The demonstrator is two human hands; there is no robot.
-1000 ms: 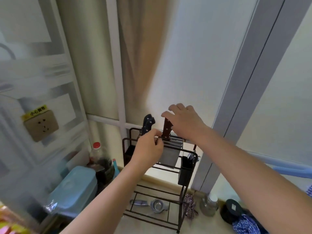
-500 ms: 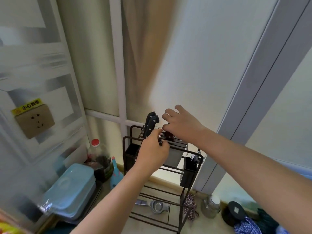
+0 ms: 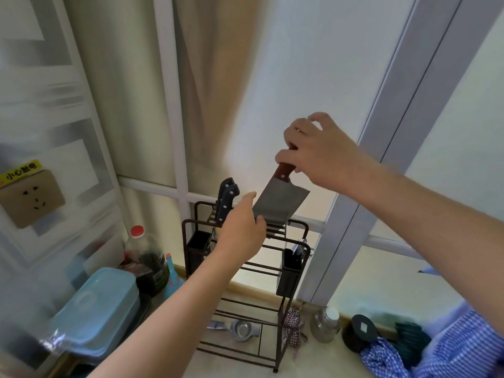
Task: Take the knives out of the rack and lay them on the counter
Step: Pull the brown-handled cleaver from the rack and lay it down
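My right hand (image 3: 319, 151) grips the reddish-brown handle of a cleaver (image 3: 281, 204), whose wide steel blade hangs just above the top slots of the dark wire rack (image 3: 305, 242). Two black-handled knives (image 3: 226, 201) still stand in the rack's left slots. My left hand (image 3: 241, 231) rests on the top rail of the rack, touching the blade's lower left corner; whether its fingers grip the rail I cannot tell.
Black utensil cups hang on both ends of the rack. A strainer (image 3: 241, 330) lies under it on the counter. A red-capped bottle (image 3: 144, 261) and a blue lidded box (image 3: 95, 309) stand left; a metal jar (image 3: 326, 324), black lid and checked cloth lie right.
My right hand has pulled the cleaver up out of its slot, so the whole blade now shows. My left hand stayed on the rack's top.
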